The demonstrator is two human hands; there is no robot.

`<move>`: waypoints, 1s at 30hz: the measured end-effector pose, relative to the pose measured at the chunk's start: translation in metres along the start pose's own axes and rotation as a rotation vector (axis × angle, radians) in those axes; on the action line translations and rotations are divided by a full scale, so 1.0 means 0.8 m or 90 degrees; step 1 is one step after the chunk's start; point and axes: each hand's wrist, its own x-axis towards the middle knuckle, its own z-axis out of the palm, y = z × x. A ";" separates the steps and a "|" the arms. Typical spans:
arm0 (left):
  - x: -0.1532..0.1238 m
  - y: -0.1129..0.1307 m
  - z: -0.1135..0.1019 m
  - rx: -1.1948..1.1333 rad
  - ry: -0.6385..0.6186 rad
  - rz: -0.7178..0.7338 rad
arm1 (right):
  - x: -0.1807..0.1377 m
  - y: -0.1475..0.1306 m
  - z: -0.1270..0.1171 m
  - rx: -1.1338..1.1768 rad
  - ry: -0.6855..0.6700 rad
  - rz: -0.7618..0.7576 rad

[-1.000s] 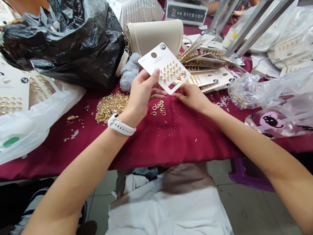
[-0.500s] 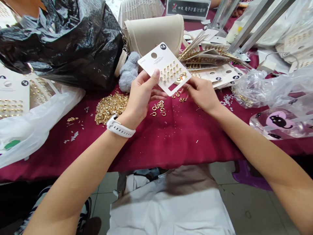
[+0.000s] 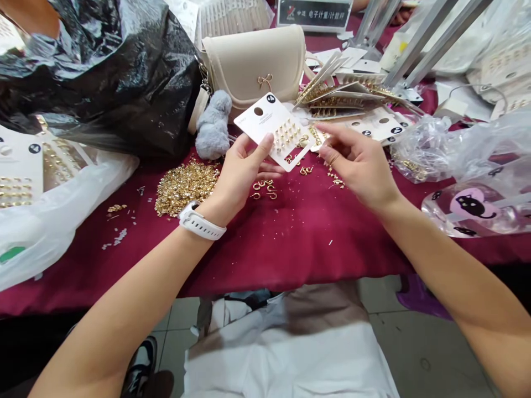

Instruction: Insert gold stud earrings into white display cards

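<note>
In the head view, the left hand (image 3: pixel 243 174) grips a card of gold earrings (image 3: pixel 274 130) at 12 o'clock, while the right hand (image 3: pixel 357 163) hovers open beside it, fingers apart. Loose hoops (image 3: pixel 263 189) lie on the counter (image 3: pixel 290 249) below the card; a careless knock could scatter them into the gold pile (image 3: pixel 186 188) at 9 o'clock.

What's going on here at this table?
A person holds a white card of gold earrings in their left hand, while their right hand hovers beside it above a few loose gold earrings. A heap of small gold pieces lies on the red cloth, and more earring cards fan out beside a beige handbag.
</note>
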 end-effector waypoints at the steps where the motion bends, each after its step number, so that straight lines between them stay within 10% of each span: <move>1: -0.001 0.001 0.001 -0.001 -0.004 -0.005 | -0.003 -0.003 0.002 0.019 0.008 0.010; 30: -0.019 0.000 0.016 -0.005 -0.066 -0.025 | -0.012 -0.010 0.009 -0.138 0.111 -0.050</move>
